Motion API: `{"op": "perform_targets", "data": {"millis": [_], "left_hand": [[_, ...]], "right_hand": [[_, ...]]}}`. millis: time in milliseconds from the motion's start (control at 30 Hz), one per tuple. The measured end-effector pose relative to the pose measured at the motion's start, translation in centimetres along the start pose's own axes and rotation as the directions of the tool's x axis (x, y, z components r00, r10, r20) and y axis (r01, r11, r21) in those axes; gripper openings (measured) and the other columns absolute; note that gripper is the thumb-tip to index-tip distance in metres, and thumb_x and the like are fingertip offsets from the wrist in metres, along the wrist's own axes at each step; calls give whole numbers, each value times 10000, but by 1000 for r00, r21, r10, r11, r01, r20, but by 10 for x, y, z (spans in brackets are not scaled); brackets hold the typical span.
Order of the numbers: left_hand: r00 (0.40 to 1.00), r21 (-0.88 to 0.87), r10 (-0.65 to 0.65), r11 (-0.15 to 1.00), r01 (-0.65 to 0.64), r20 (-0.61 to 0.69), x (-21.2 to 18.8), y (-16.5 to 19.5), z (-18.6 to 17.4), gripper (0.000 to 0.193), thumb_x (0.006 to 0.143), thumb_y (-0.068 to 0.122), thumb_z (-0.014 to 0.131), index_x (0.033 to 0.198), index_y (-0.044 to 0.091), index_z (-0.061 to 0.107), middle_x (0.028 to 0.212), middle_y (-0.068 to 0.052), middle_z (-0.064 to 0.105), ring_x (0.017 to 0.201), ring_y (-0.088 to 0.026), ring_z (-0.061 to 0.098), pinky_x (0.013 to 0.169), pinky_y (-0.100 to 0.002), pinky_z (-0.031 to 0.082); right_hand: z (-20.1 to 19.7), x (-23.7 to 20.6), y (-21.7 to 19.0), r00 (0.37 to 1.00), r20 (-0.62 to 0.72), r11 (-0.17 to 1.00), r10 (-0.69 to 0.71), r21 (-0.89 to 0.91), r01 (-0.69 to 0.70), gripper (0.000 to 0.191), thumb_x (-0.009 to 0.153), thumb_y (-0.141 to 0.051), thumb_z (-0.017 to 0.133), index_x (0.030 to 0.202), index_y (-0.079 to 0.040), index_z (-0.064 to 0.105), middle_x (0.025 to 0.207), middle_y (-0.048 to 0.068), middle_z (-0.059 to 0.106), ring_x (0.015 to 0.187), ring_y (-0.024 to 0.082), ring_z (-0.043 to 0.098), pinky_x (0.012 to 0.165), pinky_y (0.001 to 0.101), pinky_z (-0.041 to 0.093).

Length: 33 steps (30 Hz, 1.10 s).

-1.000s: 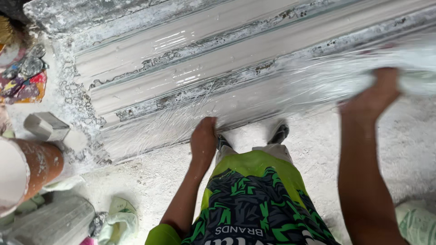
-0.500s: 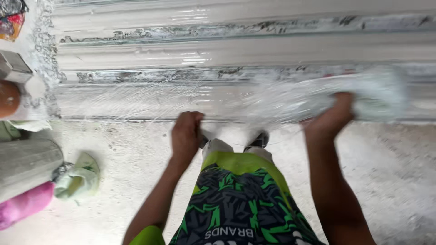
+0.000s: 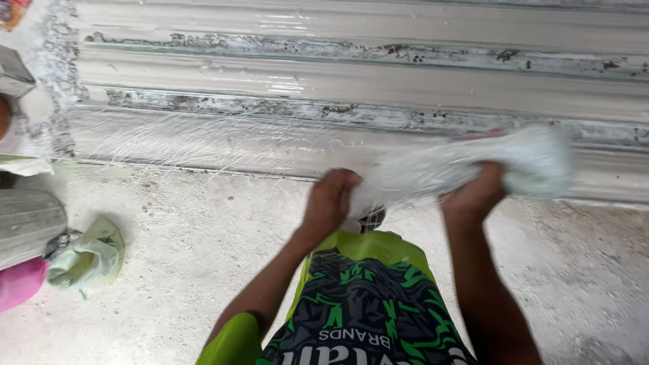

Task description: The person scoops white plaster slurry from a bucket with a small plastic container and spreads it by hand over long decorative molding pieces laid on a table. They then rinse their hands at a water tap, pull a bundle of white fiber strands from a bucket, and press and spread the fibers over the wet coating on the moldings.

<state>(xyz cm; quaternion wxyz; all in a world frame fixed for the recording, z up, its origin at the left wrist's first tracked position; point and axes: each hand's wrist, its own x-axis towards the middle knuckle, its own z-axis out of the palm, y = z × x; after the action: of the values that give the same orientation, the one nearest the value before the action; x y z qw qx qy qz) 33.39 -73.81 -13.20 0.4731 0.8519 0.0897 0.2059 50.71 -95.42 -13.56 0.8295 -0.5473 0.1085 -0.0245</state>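
Note:
A long white moulded slab (image 3: 351,81) with raised ridges lies across the dusty floor in front of me. Thin clear plastic film (image 3: 203,138) stretches over its near edge. My left hand (image 3: 330,199) grips the film where it bunches near my knees. My right hand (image 3: 476,192) is closed on a thick gathered wad of the same film (image 3: 534,165), held just above the slab's near edge. Between my hands the film is twisted into a rope. My green and black patterned shorts (image 3: 358,304) fill the bottom of the view.
At the left edge sit a crumpled pale green bag (image 3: 88,253), a grey ribbed object (image 3: 27,226) and something pink (image 3: 17,284). A grey block (image 3: 12,71) rests by the slab's left end. The floor (image 3: 203,270) is rough, white-dusted concrete.
My view has shifted right along the slab. Both hands have pulled the film off the slab's near edge and gathered it together; my left hand now clenches it closer to the right hand.

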Motion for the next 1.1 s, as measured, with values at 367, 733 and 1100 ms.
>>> {"op": "perform_targets", "data": {"millis": [367, 733, 1100], "left_hand": [[994, 198, -100, 976, 91, 38, 3, -16, -48, 348, 1110, 233, 469, 1283, -59, 546, 1277, -290, 598, 1180, -448, 590, 1012, -537, 500], [953, 447, -259, 879, 164, 160, 14, -61, -28, 259, 1044, 161, 494, 1182, -18, 621, 1073, -221, 681, 936, -398, 688, 737, -476, 594], [943, -225, -30, 968, 110, 332, -7, 13, 46, 223, 1014, 82, 526, 1183, 32, 662, 1055, -167, 748, 985, -322, 769, 863, -414, 622]], "right_hand": [[-5, -13, -32, 993, -116, 996, -25, -91, 14, 296, 976, -402, 502, 1093, -131, 481, 1276, 147, 375, 1226, 310, 352, 1032, 592, 343], [-82, 47, -113, 946, -305, 983, -107, -174, 55, 479, 948, -539, 497, 1207, -136, 489, 1475, 198, 323, 1442, 370, 269, 1144, 701, 245], [-58, 3, -42, 972, -233, 996, 14, -85, -34, 522, 1007, -521, 458, 1297, -88, 478, 1584, 240, 211, 1503, 425, 174, 1193, 726, 140]]}}
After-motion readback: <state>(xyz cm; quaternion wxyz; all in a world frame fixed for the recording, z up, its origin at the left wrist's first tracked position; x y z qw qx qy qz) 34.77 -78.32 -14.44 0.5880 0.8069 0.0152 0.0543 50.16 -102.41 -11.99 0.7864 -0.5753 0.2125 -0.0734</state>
